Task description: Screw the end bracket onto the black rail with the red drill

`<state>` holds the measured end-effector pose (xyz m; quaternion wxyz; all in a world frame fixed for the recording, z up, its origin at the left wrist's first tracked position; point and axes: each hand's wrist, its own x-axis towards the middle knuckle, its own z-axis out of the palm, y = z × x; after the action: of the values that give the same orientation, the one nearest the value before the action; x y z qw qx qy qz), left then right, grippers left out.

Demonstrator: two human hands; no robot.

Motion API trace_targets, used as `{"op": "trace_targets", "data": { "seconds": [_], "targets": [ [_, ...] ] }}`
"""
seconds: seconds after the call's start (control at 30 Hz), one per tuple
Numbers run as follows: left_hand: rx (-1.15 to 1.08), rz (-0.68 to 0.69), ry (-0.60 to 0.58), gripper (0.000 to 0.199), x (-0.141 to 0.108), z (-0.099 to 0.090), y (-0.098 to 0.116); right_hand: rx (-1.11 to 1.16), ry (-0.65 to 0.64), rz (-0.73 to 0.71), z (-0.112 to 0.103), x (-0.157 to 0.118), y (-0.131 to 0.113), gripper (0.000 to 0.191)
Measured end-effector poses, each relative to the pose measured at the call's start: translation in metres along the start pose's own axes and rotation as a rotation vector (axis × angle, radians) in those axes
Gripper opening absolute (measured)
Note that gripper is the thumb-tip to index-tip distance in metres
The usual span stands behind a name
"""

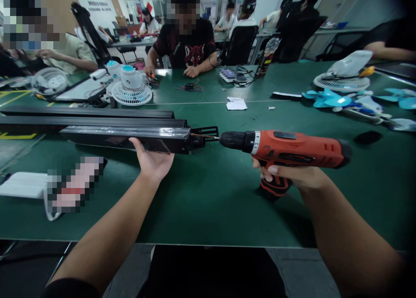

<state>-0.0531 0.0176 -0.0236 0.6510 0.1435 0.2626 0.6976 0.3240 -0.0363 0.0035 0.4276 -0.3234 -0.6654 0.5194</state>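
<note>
My right hand [289, 174] grips the handle of an orange cordless drill [299, 148], which lies level above the table and points left. A thin bit runs from its black chuck to the end of a long black bar-shaped housing [152, 135]. Whether the tip sits in a screw there is too small to tell. A black slotted bracket [208, 133] and a short round black knob [197, 142] stick out from that end. My left hand [156, 161] is wrapped under the near side of the housing, thumb up along its face.
Two more long black bars [87, 112] lie just behind. At left are a white strapped item [26, 184] and a blurred-out pink item [79, 183]. Fan parts [131, 92] stand far left, blue fan blades [328, 99] far right. A person [185, 46] sits opposite.
</note>
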Motion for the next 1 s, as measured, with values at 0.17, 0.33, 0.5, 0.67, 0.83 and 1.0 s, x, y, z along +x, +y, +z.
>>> {"op": "trace_targets", "data": {
  "seconds": [0.17, 0.33, 0.5, 0.67, 0.83, 1.0],
  "targets": [
    [-0.021, -0.012, -0.028, 0.086, 0.0031, -0.0047, -0.0003, -0.003, 0.001, -0.007, -0.0007, 0.0000, 0.0014, 0.027],
    [-0.014, 0.001, -0.011, 0.089, 0.0033, -0.0045, -0.0006, 0.020, 0.003, -0.007, -0.0009, -0.0008, 0.0028, 0.025],
    [-0.011, -0.001, -0.006, 0.088, 0.0032, -0.0039, -0.0008, 0.028, 0.000, 0.012, -0.0004, 0.0000, -0.0004, 0.025],
    [-0.015, 0.005, -0.016, 0.086, 0.0027, -0.0037, -0.0009, 0.019, 0.032, 0.030, -0.0012, -0.0009, 0.0022, 0.029],
    [-0.013, 0.003, -0.018, 0.086, 0.0024, -0.0038, -0.0011, 0.021, 0.018, 0.010, -0.0011, -0.0013, 0.0031, 0.026],
    [-0.006, 0.002, -0.014, 0.086, 0.0020, -0.0026, -0.0012, 0.017, 0.028, 0.018, 0.0000, -0.0007, 0.0019, 0.029]
  ]
}}
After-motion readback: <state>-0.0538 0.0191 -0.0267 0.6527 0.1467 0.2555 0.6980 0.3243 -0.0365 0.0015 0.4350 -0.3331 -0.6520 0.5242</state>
